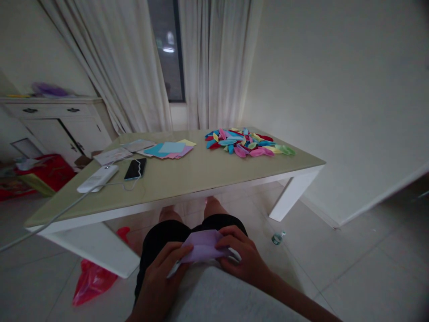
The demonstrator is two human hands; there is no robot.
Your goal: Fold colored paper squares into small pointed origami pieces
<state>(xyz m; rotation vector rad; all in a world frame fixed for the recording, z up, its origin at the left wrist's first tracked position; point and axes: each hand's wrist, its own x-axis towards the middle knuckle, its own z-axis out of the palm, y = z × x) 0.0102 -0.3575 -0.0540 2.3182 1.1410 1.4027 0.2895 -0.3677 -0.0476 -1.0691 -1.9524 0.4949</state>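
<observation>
A folded piece of light purple paper (203, 246) is held low over my lap, in front of my shirt. My left hand (167, 268) grips its left end, with the fingers on top. At the right end, my right hand (240, 255) is closed on the same paper, fingers bent over it. White edges of the paper show below both hands. On the table beyond lie a stack of coloured paper sheets (170, 148) and a heap of folded paper pieces (241, 142) in blue, pink, red, yellow and green.
A white power strip (98, 179) with a cable and a black phone (135, 169) rest on the table's (187, 183) left side, near printed papers (113, 156). Below are a red plastic bag (92, 281), white table legs (290, 197) and a small bottle (278, 238) on the floor.
</observation>
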